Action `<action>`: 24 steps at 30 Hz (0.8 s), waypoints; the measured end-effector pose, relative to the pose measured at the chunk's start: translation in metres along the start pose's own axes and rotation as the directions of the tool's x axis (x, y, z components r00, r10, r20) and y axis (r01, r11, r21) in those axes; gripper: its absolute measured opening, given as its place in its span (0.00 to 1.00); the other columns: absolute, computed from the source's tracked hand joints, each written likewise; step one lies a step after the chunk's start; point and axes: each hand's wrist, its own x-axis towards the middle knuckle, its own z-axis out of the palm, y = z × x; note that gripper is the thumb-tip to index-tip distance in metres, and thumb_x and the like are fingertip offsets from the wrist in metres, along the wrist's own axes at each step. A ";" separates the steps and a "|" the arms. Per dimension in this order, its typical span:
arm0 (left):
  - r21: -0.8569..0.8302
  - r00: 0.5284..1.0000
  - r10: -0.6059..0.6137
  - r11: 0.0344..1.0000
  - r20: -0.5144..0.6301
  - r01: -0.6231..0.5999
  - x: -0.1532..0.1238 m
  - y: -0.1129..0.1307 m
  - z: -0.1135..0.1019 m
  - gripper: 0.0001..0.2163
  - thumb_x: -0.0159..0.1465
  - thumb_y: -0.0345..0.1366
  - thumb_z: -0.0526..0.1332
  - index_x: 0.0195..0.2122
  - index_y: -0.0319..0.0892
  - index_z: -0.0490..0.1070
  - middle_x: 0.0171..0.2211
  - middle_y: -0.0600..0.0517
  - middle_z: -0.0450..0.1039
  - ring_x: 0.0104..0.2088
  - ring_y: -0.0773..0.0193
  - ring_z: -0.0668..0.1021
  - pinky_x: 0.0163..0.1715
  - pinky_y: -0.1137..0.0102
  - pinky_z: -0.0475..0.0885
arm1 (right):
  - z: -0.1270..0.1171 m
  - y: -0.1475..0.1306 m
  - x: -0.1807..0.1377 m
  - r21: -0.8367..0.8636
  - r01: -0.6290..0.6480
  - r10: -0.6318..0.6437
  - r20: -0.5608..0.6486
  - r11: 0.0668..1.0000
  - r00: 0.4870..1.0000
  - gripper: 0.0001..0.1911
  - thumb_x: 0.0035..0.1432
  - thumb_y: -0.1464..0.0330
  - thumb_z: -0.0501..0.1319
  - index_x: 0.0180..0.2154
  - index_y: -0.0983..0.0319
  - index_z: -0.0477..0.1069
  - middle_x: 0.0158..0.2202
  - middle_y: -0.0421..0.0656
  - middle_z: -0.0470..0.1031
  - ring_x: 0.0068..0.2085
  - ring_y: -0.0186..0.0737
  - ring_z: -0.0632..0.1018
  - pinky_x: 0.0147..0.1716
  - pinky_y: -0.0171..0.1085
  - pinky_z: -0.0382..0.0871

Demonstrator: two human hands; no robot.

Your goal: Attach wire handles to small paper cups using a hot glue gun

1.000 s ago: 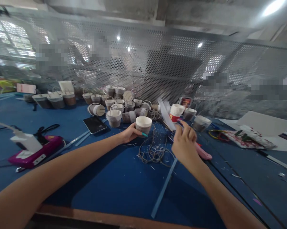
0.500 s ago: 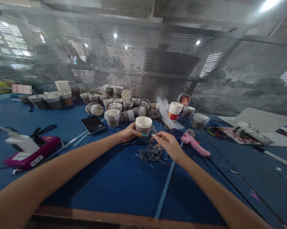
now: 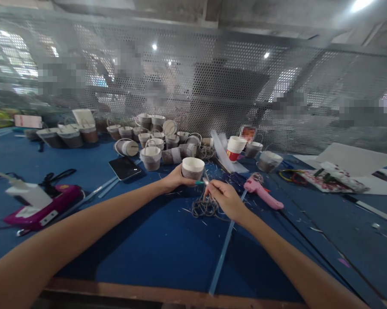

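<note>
A small white paper cup (image 3: 192,168), its lower part wrapped in grey material, is gripped from the side by my left hand (image 3: 174,179). Something teal shows at that thumb's tip, pointing toward my other hand. Just right of the cup, my right hand (image 3: 225,195) is closed in a pinch on a thin grey cord (image 3: 206,173) that runs up beside the cup. Exactly how the cord meets the cup is hidden by the fingers. Below both hands lies a loose tangle of grey cord (image 3: 202,209) on the blue table.
Several wrapped cups with handles (image 3: 150,159) crowd the back. Right of my hands lie a pink glue gun (image 3: 262,194) and a stack of white-and-red paper cups (image 3: 235,149). A black phone (image 3: 125,168) and a purple power strip (image 3: 42,210) are on the left.
My right hand has shifted slightly left, bringing its fingertips close to the left thumb's teal tip. The cup stays in my left hand, nearly in place.
</note>
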 end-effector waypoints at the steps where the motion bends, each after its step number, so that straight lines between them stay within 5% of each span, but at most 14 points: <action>1: 0.008 1.000 0.012 1.000 0.001 -0.012 0.000 0.000 0.001 0.28 0.39 0.29 0.73 0.44 0.37 0.69 0.37 0.49 0.74 0.38 0.62 0.75 0.41 0.66 0.68 | 0.001 0.000 0.000 -0.003 0.006 -0.006 0.005 1.000 1.000 0.22 0.62 0.53 0.50 0.25 0.61 0.67 0.16 0.35 0.57 0.20 0.31 0.60 0.21 0.32 0.54; 8: 0.005 0.997 -0.035 0.999 -0.064 0.036 -0.007 0.000 0.002 0.33 0.41 0.29 0.72 0.49 0.43 0.61 0.43 0.50 0.70 0.45 0.59 0.73 0.45 0.64 0.68 | 0.001 -0.001 -0.001 -0.013 0.008 -0.007 0.014 1.000 1.000 0.22 0.63 0.54 0.49 0.26 0.62 0.68 0.17 0.34 0.56 0.20 0.31 0.60 0.22 0.32 0.54; 14: -0.083 0.992 -0.129 0.988 -0.008 0.128 -0.006 0.000 -0.001 0.35 0.41 0.26 0.69 0.51 0.44 0.60 0.44 0.50 0.70 0.45 0.58 0.73 0.45 0.63 0.68 | 0.000 -0.001 0.000 -0.041 0.008 -0.008 0.001 0.999 1.000 0.23 0.63 0.54 0.48 0.26 0.62 0.68 0.17 0.35 0.57 0.21 0.31 0.61 0.22 0.32 0.55; 24: 0.120 0.998 -0.055 0.991 -0.011 0.056 -0.004 0.001 0.004 0.33 0.38 0.31 0.74 0.46 0.38 0.65 0.45 0.44 0.74 0.49 0.51 0.74 0.54 0.54 0.64 | 0.004 0.004 0.000 -0.032 0.030 -0.029 0.022 0.999 0.999 0.23 0.63 0.54 0.49 0.27 0.62 0.69 0.18 0.36 0.61 0.21 0.31 0.64 0.24 0.32 0.58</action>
